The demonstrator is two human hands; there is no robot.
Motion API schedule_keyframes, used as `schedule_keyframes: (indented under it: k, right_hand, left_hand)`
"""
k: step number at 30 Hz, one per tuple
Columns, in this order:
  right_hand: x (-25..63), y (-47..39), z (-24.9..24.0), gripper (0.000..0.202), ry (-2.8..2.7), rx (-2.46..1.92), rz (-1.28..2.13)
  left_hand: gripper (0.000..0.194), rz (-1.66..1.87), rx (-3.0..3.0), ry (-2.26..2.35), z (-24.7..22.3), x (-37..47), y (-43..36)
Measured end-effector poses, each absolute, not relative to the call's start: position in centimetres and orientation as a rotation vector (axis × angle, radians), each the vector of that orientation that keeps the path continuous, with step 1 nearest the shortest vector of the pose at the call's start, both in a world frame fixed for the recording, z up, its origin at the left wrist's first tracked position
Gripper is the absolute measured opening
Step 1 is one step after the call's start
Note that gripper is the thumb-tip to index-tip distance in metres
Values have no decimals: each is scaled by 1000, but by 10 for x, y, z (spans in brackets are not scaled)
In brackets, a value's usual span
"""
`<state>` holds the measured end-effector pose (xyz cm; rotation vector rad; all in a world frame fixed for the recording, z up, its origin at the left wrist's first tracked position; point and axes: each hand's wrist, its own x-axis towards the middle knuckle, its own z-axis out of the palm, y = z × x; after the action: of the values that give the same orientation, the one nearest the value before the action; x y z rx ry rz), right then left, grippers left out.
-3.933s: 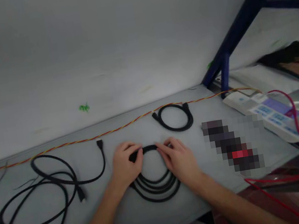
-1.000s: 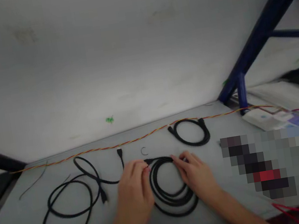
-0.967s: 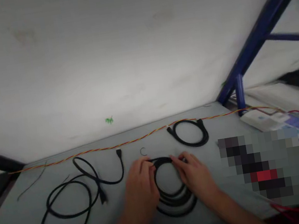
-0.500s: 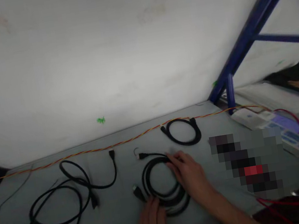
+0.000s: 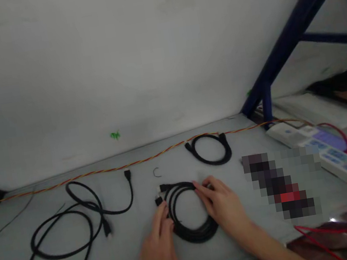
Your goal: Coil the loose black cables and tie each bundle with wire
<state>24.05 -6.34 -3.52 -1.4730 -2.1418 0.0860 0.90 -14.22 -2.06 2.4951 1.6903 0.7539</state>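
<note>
A black cable lies coiled in a ring on the grey table. My right hand grips the ring's upper right side, thumb and fingertips pinched on the strands. At the ring's left edge my left hand has its fingers closed on the cable just below one black plug. The other black plug sits just above, at the ring's upper left.
Behind is a smaller coiled black cable; a loosely looped one spreads out at left. A twisted red-yellow wire runs along the back. At right are a pixelated patch, a white power strip and a blue frame.
My left hand has moved up and left along the ring to the lower plug. That plug has risen close to the upper one, and the ring is gathered tighter. My right hand stays at the upper right.
</note>
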Motion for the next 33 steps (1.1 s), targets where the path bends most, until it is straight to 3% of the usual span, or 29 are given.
schedule_keyframes:
  k: [12,18,28,33]
  right_hand:
    - [239,-63,-33,35,-2281,-1519,-56]
    - [236,-64,-33,29,-2259,-1525,-87]
    - [237,-68,-41,35,-2084,-1532,-88]
    - [237,-70,-37,19,-2162,-1511,-59]
  left_hand:
    - [18,1097,2396,1737,8,24,-66]
    - [23,912,2536,1547,-10,70,-50]
    - [36,814,2642,1516,-25,67,-53]
    - [35,791,2661,1507,-26,71,-53]
